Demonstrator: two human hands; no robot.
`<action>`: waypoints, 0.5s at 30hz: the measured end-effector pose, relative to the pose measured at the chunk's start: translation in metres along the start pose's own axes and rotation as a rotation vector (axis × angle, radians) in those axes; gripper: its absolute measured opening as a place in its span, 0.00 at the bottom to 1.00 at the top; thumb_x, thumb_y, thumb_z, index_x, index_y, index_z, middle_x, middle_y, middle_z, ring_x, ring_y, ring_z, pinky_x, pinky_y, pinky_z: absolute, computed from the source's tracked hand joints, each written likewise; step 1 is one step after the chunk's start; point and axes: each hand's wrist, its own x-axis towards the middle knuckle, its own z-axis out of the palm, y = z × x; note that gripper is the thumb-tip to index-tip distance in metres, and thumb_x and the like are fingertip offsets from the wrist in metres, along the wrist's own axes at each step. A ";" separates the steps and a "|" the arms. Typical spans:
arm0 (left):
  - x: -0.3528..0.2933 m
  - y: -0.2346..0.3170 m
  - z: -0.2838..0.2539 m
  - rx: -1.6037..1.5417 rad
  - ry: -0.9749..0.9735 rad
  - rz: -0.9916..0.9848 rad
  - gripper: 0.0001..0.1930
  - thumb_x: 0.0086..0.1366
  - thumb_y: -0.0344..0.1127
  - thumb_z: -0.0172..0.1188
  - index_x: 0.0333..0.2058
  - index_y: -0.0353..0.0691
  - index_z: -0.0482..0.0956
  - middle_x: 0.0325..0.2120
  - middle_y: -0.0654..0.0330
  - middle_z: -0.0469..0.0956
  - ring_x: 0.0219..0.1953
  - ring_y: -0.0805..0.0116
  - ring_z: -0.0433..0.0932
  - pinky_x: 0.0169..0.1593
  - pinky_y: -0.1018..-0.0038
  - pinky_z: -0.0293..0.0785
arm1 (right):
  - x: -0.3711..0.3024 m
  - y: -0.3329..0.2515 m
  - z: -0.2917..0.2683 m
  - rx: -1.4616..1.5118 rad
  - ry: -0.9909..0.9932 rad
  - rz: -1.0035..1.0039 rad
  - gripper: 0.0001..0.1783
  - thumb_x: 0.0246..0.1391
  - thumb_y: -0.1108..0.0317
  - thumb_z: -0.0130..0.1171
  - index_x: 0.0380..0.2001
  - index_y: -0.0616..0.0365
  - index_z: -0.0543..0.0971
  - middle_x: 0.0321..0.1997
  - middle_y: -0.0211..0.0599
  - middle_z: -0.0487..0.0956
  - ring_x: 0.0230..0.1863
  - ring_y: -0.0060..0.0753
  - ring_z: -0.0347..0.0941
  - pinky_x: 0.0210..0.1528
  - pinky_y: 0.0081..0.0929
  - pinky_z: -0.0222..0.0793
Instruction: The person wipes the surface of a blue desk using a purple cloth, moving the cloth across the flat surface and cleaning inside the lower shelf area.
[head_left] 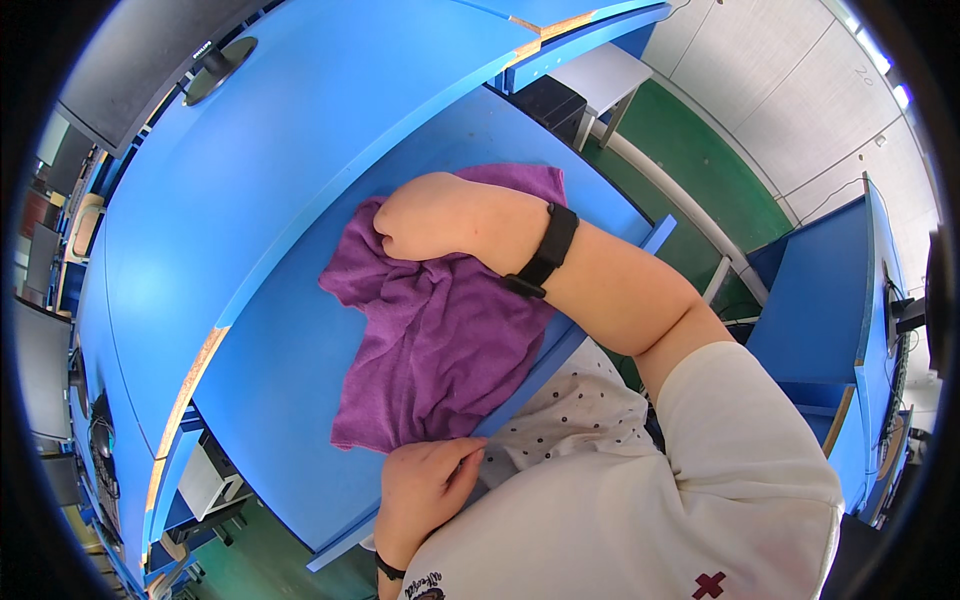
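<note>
A purple towel [440, 340] lies creased and spread over a blue pull-out shelf [280, 370]. My right hand [425, 215] is closed on the towel's far part, with folds gathering toward it; its fingertips are mostly hidden under the hand. My left hand [430, 490] is at the shelf's near edge, against the towel's near end. Its fingers are curled, with the thumb close to the index finger. What it grips, if anything, is hidden.
Above the shelf runs a blue desktop [230, 180] with a worn, chipped edge. A monitor stand [222, 70] stands on it at the far left. A black box [548, 103] and a white table [600, 78] are beyond the shelf. Another blue desk [820, 290] is at the right.
</note>
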 end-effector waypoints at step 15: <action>0.000 -0.001 0.000 0.007 -0.011 0.001 0.03 0.56 0.29 0.64 0.31 0.41 0.82 0.22 0.59 0.81 0.21 0.61 0.78 0.24 0.68 0.70 | -0.002 -0.001 -0.001 0.007 -0.008 -0.001 0.17 0.51 0.61 0.49 0.25 0.62 0.82 0.31 0.48 0.81 0.35 0.54 0.78 0.37 0.48 0.74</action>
